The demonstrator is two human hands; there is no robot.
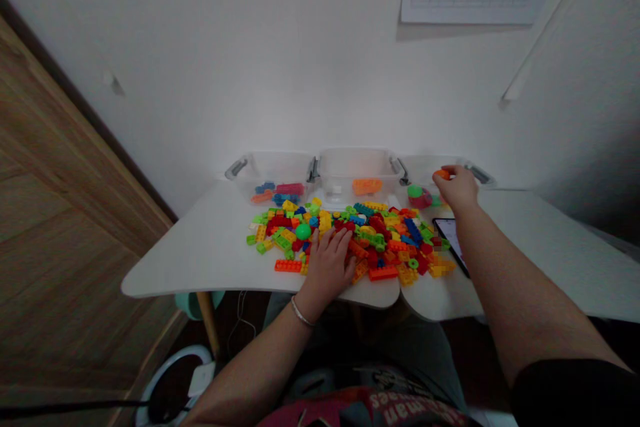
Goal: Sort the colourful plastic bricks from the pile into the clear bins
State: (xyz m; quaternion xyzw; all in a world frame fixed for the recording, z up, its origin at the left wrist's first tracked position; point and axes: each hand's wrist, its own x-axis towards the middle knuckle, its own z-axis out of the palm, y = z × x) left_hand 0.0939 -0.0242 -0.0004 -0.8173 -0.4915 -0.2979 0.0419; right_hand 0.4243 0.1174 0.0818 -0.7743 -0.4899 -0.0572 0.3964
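A heap of colourful plastic building bricks point(370, 240) covers the middle of the white table point(185, 260). My left hand point(327, 268) rests on the near edge of the heap, fingers spread over the bricks, and no held piece shows. A green ball point(303, 231) lies just beyond its fingertips. My right hand point(456, 188) is raised at the far right, pinching a small orange brick point(441, 174) over the rim of a transparent plastic bin point(425, 168).
Two more transparent bins stand to the left along the wall: one point(273, 167) with blue, red and orange bricks, one point(357, 167) with an orange brick. A dark-edged tablet point(449, 233) lies under my right forearm. A wooden door point(60, 160) is at the left.
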